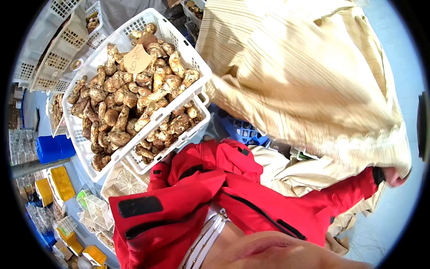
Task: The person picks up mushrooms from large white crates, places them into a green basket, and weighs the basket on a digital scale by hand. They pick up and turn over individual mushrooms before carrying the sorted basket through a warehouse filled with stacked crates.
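Note:
At the right edge of the head view, my right hand is closed on the border of a cream striped cloth. The cloth spreads in folds from there up to the top and is smeared by motion near its lower hem. Most of the right fingers are hidden behind it. My left hand does not show; the left sleeve ends beneath the crates. A white plastic crate full of brown, dirt-flecked mushrooms, like matsutake, rests tilted over a second white crate of similar mushrooms. A tan cardboard tag lies on top of them.
Tall white crates stand at the upper left. A blue box, yellow boxes and clear containers are at the lower left. Between crates and cloth sits a blue basket. Pale blue floor shows at the right.

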Demonstrator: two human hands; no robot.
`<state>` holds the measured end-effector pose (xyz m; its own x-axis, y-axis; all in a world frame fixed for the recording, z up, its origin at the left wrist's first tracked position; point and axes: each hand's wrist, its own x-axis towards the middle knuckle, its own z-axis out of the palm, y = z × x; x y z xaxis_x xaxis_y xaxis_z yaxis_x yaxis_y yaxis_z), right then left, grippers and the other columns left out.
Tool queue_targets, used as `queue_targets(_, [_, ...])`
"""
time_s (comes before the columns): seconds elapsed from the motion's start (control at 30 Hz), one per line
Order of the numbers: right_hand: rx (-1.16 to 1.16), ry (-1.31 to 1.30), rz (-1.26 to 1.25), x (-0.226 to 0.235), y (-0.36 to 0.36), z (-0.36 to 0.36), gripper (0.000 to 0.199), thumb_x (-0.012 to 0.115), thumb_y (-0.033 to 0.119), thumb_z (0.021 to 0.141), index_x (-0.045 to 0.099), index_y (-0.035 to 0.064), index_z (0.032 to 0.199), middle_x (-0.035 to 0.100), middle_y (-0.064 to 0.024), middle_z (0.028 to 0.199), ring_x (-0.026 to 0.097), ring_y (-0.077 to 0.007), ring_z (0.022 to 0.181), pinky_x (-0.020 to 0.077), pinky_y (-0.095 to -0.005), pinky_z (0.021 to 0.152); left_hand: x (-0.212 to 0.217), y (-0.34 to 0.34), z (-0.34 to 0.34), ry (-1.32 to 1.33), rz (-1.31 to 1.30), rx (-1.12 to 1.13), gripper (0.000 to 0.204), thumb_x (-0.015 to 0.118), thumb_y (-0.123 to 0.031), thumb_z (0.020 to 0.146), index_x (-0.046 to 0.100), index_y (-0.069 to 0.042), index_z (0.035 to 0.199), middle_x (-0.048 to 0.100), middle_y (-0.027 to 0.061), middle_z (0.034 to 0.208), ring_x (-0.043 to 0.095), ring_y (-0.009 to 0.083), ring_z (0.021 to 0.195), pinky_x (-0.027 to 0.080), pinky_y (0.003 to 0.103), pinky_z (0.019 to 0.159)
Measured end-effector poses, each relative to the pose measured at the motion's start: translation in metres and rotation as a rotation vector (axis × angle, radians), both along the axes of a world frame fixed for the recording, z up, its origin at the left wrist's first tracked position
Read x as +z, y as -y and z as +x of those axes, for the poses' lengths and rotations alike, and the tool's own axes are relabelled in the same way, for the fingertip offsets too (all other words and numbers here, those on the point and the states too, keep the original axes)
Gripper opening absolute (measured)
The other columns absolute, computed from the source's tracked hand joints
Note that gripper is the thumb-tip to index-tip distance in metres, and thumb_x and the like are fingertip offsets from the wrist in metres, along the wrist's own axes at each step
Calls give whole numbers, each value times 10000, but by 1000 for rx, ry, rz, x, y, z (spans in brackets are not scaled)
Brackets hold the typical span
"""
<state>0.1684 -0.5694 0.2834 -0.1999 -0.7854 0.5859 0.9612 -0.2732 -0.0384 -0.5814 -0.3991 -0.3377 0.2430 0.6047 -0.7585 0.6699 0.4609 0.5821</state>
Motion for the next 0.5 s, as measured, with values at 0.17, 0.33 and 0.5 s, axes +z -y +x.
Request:
queue_targets(0.17, [-705, -1393, -561, -130, 150, 17, 371, 557, 271, 687, 589, 38, 974, 623, -124, 840, 582, -230, 759, 454, -372, 703, -15, -32, 20, 49, 112, -83, 198, 516, -217, 772, 542, -87, 919, 567, 92, 929, 537, 257, 900, 437, 344, 744])
queue_targets(0.33, [-517, -1969, -1380, -237, 169, 79, 371, 497, 224, 771, 535, 51, 1096, 578, -129, 1039, 549, -281, 939, 425, -382, 828, -44, -12, 6, 88, 399, -218, 177, 531, -205, 762, 551, -94, 899, 575, 85, 906, 542, 253, 887, 440, 337, 735])
queue_targets(0.5, [676, -1133, -2491, -336, -106, 31, 293, 489, 141, 805, 555, 55, 1078, 602, -107, 1014, 549, -189, 963, 403, -285, 841, -34, 84, 6, -155, 502, -102, 194, 552, -215, 759, 555, -91, 908, 588, 91, 881, 558, 257, 846, 452, 335, 713])
